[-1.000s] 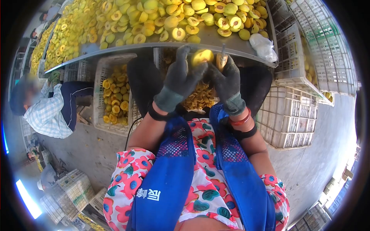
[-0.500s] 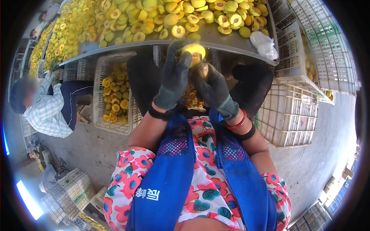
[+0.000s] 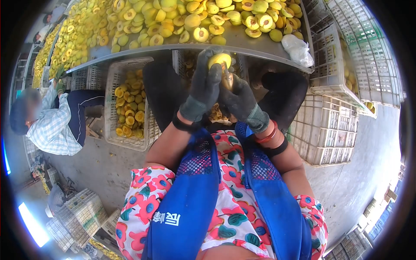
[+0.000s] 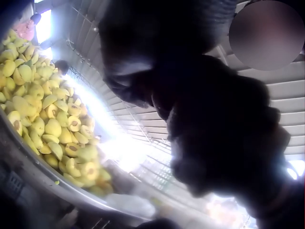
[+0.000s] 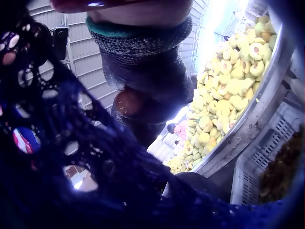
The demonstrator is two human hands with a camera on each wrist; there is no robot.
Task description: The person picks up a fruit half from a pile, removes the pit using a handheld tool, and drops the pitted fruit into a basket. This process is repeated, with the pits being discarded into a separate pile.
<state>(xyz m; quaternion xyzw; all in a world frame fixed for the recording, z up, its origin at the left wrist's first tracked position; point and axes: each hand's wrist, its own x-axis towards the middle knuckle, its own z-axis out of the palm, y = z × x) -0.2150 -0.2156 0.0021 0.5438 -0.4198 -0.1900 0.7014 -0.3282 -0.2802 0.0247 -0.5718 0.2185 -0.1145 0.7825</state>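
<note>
In the head view my gloved left hand holds a yellow peach just in front of the table edge, fingers and thumb round it. My gloved right hand grips a wooden-handled knife, its narrow metal end right at the peach's cut side. Both hands are close together over a heap of brownish scraps between the knees. The right wrist view shows the round butt of the wooden handle in the glove. Dark glove shapes fill much of the left wrist view, where the peach is hidden.
A metal table heaped with peach halves runs across the front, a white plastic bag at its right end. Left stands a crate of peach halves; more crates stand right. Another person sits at far left.
My right hand has moved left, bringing the knife from beside the peach to its cut side. The peach has shifted slightly left and turned in my left hand.
</note>
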